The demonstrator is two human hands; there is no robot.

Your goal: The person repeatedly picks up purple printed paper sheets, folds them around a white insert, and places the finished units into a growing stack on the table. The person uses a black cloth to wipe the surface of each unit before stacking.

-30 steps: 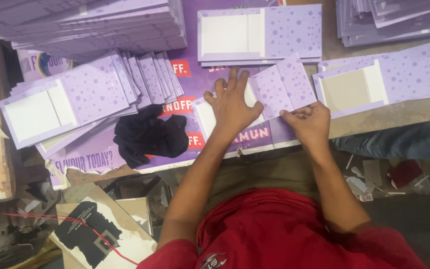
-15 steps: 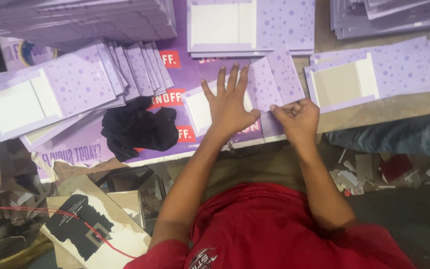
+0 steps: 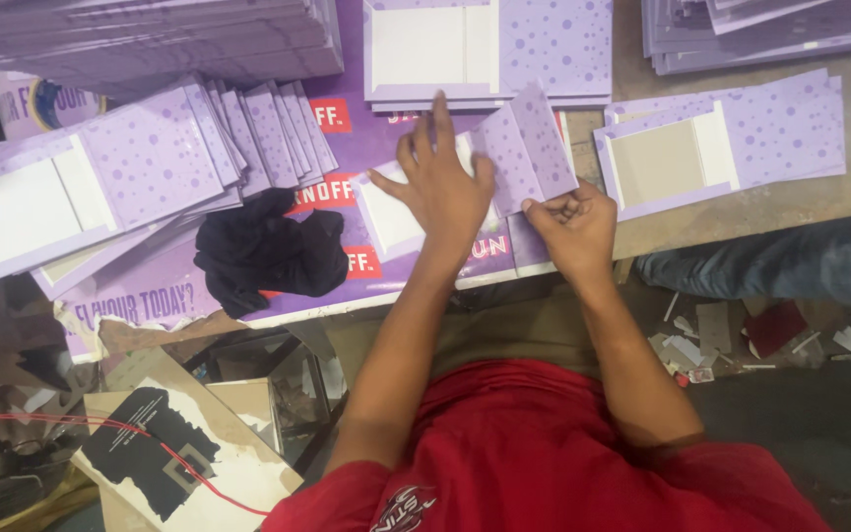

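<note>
Right hand (image 3: 575, 229): curling at the table's (image 3: 790, 202) near edge, fingers pinching the near corner of the card (image 3: 519, 158).
Left hand (image 3: 442, 187): lying flat, fingers spread, pressing down on the card's white panel, gripping nothing.
Card: purple dotted, lying mid-table near the front edge, right flap lifting.
Cloth (image 3: 270, 249): black, bunching left of the left hand.
Stacks (image 3: 490, 49): sitting toward the far edge.

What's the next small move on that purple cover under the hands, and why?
Probably press the raised flap down flat. The left hand lies spread on the purple dotted cover, pinning it, while the right hand pinches the flap's lower edge; the flap looks tilted up, not yet lying flat.
</note>
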